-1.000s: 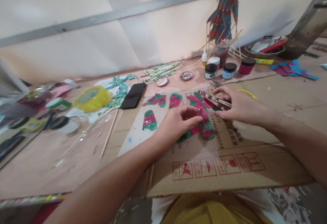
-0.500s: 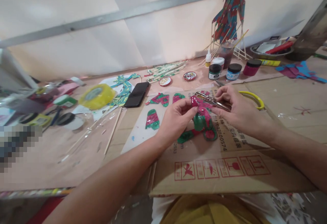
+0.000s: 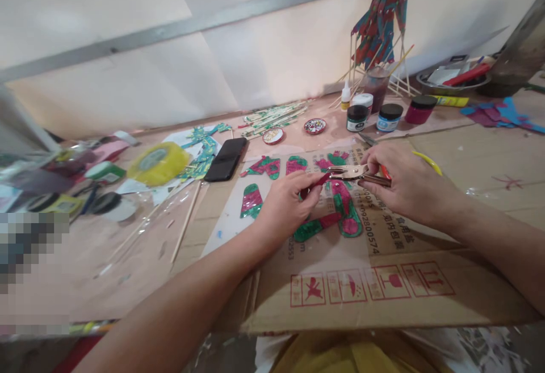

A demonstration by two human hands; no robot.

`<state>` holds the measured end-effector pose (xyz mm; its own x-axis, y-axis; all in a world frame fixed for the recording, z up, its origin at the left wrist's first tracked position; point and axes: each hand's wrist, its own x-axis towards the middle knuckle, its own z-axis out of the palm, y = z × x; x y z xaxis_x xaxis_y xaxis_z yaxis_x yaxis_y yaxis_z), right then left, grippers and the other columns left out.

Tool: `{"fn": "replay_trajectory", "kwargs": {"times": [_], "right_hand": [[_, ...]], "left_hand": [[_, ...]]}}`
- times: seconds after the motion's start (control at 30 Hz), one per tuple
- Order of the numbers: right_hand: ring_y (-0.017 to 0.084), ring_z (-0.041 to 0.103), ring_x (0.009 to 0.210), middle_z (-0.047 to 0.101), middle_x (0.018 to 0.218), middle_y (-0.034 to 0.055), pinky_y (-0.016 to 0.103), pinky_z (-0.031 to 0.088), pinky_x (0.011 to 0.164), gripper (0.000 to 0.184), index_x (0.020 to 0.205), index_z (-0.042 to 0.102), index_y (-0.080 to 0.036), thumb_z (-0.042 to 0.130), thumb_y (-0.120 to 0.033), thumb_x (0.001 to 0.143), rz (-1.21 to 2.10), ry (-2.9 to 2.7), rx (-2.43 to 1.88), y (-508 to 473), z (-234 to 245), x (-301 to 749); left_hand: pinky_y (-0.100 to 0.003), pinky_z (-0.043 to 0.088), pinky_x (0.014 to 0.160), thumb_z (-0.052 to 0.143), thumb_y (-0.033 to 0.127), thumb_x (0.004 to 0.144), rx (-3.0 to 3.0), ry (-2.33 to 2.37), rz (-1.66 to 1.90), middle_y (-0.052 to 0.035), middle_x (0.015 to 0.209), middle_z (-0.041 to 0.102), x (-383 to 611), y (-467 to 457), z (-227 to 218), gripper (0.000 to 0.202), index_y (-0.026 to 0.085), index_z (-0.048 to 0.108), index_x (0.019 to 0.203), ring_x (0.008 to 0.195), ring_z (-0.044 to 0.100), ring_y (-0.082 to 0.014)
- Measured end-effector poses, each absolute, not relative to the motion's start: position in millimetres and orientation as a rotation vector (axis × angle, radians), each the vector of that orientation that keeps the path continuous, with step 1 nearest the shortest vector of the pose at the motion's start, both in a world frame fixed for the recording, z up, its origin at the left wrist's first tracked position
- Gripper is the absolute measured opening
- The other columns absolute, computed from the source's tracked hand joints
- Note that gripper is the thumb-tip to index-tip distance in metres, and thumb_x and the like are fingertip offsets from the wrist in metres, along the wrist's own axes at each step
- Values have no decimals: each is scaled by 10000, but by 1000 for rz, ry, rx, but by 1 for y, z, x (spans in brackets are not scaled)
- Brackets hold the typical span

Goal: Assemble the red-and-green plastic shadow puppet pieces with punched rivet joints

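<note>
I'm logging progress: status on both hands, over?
Left hand pinching magenta piece. Right hand gripping metal plier-like tool, nose at that piece. Painted cutouts below; no obstruction seen.

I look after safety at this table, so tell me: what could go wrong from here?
The left hand pinches a dark red piece close to the tip of the metal pliers in the right hand, so a squeeze might nip a fingertip. The green and magenta pieces lying just below the hands might get nudged. Farther back, the open dish of small bits could spill if bumped.
</note>
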<state>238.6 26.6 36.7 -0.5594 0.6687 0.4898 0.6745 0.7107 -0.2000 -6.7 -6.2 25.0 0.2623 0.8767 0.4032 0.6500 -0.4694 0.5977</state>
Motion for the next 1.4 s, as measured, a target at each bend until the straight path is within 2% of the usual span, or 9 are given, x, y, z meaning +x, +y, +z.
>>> {"fn": "replay_trajectory", "kwargs": {"times": [0.07, 0.23, 0.37, 0.5, 0.67, 0.9, 1.07, 1.27, 1.4], "right_hand": [[274, 591, 915, 632, 956, 92, 384, 461, 762, 143, 837, 471, -233, 607, -273, 857, -14, -2385, -998, 27, 36, 240], [278, 596, 942, 640, 964, 92, 390, 467, 777, 129, 845, 491, -232, 613, -270, 869, -31, -2384, -947, 28, 36, 240], [288, 594, 957, 644, 979, 101, 396, 466, 771, 123, 852, 497, -227, 610, -269, 875, -36, -2397, -927, 27, 36, 240], [291, 585, 963, 642, 996, 108, 402, 461, 773, 108, 849, 500, -226, 594, -268, 884, -34, -2437, -952, 27, 38, 240], [278, 564, 906, 627, 932, 98, 400, 454, 768, 76, 850, 502, -227, 564, -249, 889, -57, -2495, -963, 26, 40, 239], [269, 566, 834, 614, 875, 92, 385, 444, 734, 12, 886, 536, -210, 542, -215, 875, -109, -2481, -962, 23, 38, 236], [293, 602, 915, 651, 983, 124, 410, 477, 794, 240, 1088, 591, -167, 566, -190, 851, -142, -2458, -946, 23, 35, 235], [308, 598, 919, 657, 960, 145, 437, 507, 797, 173, 984, 656, -150, 498, -172, 918, -278, -2566, -916, 21, 37, 235], [301, 584, 913, 659, 957, 151, 424, 487, 804, 190, 998, 668, -158, 488, -161, 936, -304, -2601, -969, 17, 42, 234]], "left_hand": [[-264, 554, 747, 598, 134, 867, 2264, 1410, 1017, -29, 896, 773, -8, -5, 23, 285, 228, 766, 1077, 741, 671, -137], [-253, 550, 775, 588, 104, 864, 2300, 1395, 1001, -43, 942, 776, -10, -4, 24, 308, 214, 767, 1090, 829, 693, -145], [-241, 538, 713, 589, 117, 869, 2301, 1395, 955, -31, 870, 762, -10, -4, 26, 293, 218, 773, 1073, 750, 673, -132], [-244, 533, 721, 583, 114, 865, 2301, 1394, 931, -31, 866, 753, -10, -4, 27, 304, 220, 772, 1077, 756, 673, -133], [-254, 534, 746, 574, 123, 869, 2323, 1394, 888, -30, 882, 748, -11, -5, 28, 307, 245, 773, 1069, 782, 676, -139], [-247, 516, 747, 559, 108, 870, 2355, 1399, 842, -26, 824, 717, -12, -5, 30, 319, 223, 774, 1075, 740, 644, -132], [-245, 514, 741, 547, 96, 863, 2366, 1371, 832, -32, 815, 712, -12, -5, 30, 323, 203, 777, 1064, 732, 638, -130], [-260, 527, 737, 534, 120, 868, 2392, 1361, 834, -35, 821, 718, -11, -6, 31, 326, 220, 779, 1059, 727, 638, -137], [-260, 531, 734, 534, 127, 869, 2405, 1367, 819, -41, 836, 720, -10, -7, 32, 320, 215, 779, 1054, 726, 637, -138]]}}
